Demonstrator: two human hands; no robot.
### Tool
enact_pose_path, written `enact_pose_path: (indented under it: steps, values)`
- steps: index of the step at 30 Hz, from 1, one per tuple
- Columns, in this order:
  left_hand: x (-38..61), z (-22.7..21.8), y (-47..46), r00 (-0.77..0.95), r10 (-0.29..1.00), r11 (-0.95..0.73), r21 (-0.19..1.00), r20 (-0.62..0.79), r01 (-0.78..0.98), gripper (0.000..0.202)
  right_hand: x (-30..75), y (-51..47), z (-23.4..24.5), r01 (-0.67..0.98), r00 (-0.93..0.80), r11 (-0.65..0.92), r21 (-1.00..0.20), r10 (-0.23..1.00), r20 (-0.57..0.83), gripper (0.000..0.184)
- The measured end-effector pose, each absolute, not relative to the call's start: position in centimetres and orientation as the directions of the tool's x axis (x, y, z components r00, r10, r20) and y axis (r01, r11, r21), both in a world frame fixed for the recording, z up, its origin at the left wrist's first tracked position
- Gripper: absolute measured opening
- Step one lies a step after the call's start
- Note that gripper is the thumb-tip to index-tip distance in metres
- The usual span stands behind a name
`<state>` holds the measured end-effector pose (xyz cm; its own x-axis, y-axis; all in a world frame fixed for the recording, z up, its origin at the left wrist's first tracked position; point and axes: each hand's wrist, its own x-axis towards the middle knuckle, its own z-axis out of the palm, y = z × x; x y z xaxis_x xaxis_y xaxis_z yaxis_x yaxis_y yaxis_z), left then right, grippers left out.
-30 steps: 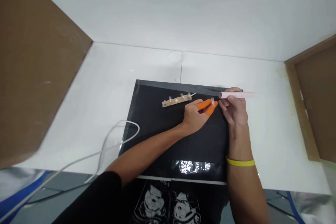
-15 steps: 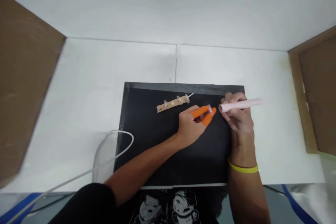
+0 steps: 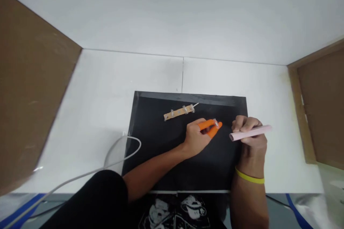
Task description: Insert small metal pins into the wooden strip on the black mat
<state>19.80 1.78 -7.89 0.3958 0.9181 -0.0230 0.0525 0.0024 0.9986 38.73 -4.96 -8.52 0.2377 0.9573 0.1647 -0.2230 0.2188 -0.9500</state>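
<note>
My left hand [image 3: 198, 136] is over the black mat, with orange finger cots on the thumb and index finger. Those two fingertips pinch a small clear piece [image 3: 216, 123], too small to make out further. To its right, my right hand [image 3: 256, 142] grips a pale pink tube [image 3: 240, 135], whose open end points left towards my left fingertips but stays apart from them. Beyond my left hand, a narrow tan strip [image 3: 179, 112] with several small clear clips along it lies on the mat. A thin white stick [image 3: 196, 104] juts from its right end.
The black mat [image 3: 161, 164] covers the middle of the white table [image 3: 107, 78]. A looping white cable [image 3: 80, 177] crosses the left side and reaches onto the mat's edge. Brown panels [image 3: 34, 75] bound both sides, and a white wall [image 3: 182, 14] stands behind.
The view has shifted slightly. My right hand has brought the tube nearer to me and a little away from my left fingertips. My left hand keeps its pinch on the clear piece.
</note>
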Motion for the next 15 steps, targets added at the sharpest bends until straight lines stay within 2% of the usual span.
enact_pose_path:
  steps: [4, 6, 9, 12, 15]
  values:
    - [19.8, -8.4, 1.5, 0.417, 0.909, -0.03, 0.998, 0.008, 0.046, 0.042, 38.9, -5.5, -8.8, -0.219, 0.262, 0.212, -0.952, 0.953, 0.152, 0.024]
    - [19.8, -8.7, 1.5, 0.429, 0.903, -0.05, 0.998, 0.026, 0.045, 0.043, 39.0, -5.5, -8.9, -0.198, 0.23, 0.189, -0.962, 0.963, 0.142, 0.031]
    - [20.0, -9.0, 1.6, 0.448, 0.893, -0.073, 0.996, 0.046, 0.042, 0.043, 38.9, -5.0, -8.1, -0.188, 0.26, 0.252, -0.949, 0.945, 0.199, 0.03]
    - [20.0, -8.8, 1.5, 0.485, 0.872, -0.082, 0.996, 0.06, 0.025, 0.033, 37.5, -5.2, -5.8, -0.194, 0.348, 0.37, -0.909, 0.892, 0.289, 0.017]
    - [18.7, -7.7, 1.1, 0.548, 0.834, -0.078, 0.997, 0.067, -0.004, 0.03, 34.9, -7.4, -2.4, -0.077, 0.231, 0.324, -0.943, 0.926, 0.299, 0.024]
